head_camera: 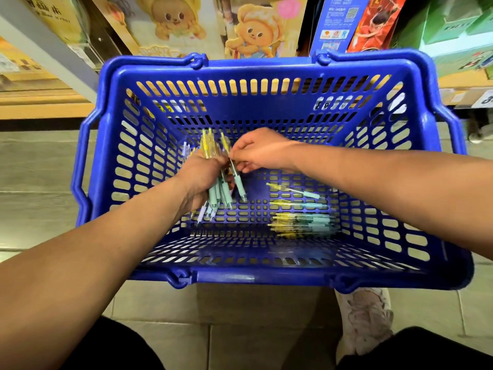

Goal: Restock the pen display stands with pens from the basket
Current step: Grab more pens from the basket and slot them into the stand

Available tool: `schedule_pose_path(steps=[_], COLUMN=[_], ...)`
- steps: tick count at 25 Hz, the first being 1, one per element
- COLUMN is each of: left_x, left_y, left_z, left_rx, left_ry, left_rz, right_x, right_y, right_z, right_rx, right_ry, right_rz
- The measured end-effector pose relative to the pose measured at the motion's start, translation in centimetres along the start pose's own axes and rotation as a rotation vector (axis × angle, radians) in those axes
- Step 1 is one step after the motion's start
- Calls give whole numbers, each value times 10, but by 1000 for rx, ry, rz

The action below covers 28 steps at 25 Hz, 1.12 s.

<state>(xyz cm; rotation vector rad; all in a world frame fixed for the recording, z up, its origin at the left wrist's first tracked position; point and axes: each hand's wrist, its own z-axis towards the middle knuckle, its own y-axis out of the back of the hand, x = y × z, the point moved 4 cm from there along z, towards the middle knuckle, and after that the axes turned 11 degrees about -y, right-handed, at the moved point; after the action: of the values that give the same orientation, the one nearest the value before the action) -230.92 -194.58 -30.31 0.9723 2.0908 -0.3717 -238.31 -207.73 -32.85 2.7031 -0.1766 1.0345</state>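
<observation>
Below, blue slotted plastic shopping basket (266, 276) on tiled floor (40, 182), both handles folded down against rim. Inside, left hand (202, 177) closed around bundle of pens (217, 188), yellow clicker ends pointing toward far wall, mint-green grips fanning out toward near wall, one or two lilac pens at left edge of bundle. Right hand (258, 153) pinching single pen (234, 172) between thumb and fingertips, pen lying against bundle. Loose on basket bottom at right: two separate pens (293, 190), and nearer camera a small heap of yellow-and-mint pens (301, 222), all lying roughly crosswise. Exact pen count in hand and heap not readable; middle of bundle hidden by fingers. White sneaker (365, 319) partly covered by basket's near rim. Behind basket, shelf packaging with cartoon figures (256, 30), cropped by top edge; display stands not identifiable.
</observation>
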Motion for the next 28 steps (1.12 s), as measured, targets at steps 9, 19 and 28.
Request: schedule_pose_path(steps=[9,19,28], left_x=[-1,-7,-2], left_y=[5,10,12], left_z=[-2,-3,3], left_rx=[-7,18,-78], left_ry=[-24,-66,-28], left_rz=[67,109,15], right_x=[-12,-89,0], right_y=[9,22,-2], right_z=[1,7,5], right_rx=[8,-182,-15], right_ry=[-54,-264,67], right_rz=[-162,-1227,-305])
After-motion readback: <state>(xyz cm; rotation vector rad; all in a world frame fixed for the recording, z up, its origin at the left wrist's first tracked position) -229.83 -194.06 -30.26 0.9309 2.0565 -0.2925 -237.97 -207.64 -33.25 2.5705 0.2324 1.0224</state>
